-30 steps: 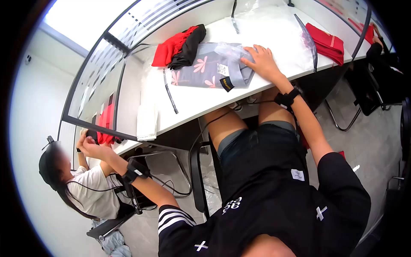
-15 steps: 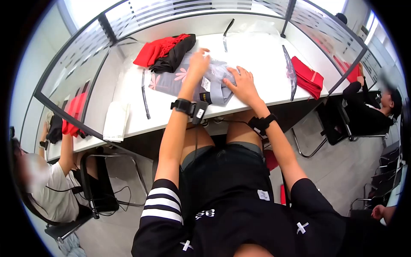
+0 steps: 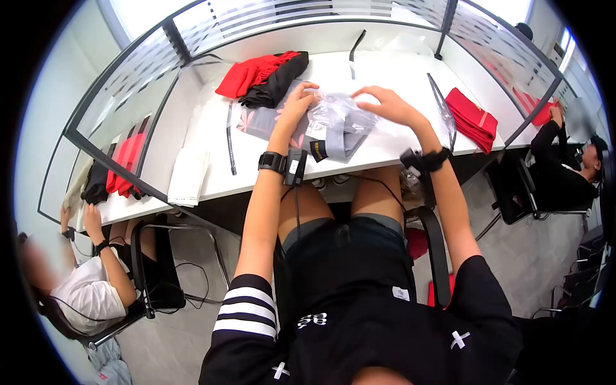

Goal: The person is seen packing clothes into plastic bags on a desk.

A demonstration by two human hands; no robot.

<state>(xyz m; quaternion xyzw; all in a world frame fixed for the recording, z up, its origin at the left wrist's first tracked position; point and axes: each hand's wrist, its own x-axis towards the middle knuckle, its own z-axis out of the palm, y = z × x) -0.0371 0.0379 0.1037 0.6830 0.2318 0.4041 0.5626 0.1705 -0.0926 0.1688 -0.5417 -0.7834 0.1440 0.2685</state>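
Observation:
A folded grey cloth with pink flower shapes lies on the white desk, a black label and a white tag showing at its near edge. Crumpled over its upper part is a clear plastic bag. My left hand is closed with bent fingers on the bag's left edge. Just right of the bag, my right hand hovers above the cloth with thumb and fingers apart. Behind my left hand, a red fringed cloth lies bunched with a black cloth.
A folded red cloth is at the desk's right, beside a dark-edged clear plastic piece. White cloth hangs over the front left edge. Glass-topped partitions enclose the desk. A person sits left, another right.
My right hand has lifted off the cloth and moved to the right. The clear bag looks more spread and raised between my hands. The camera view has shifted slightly.

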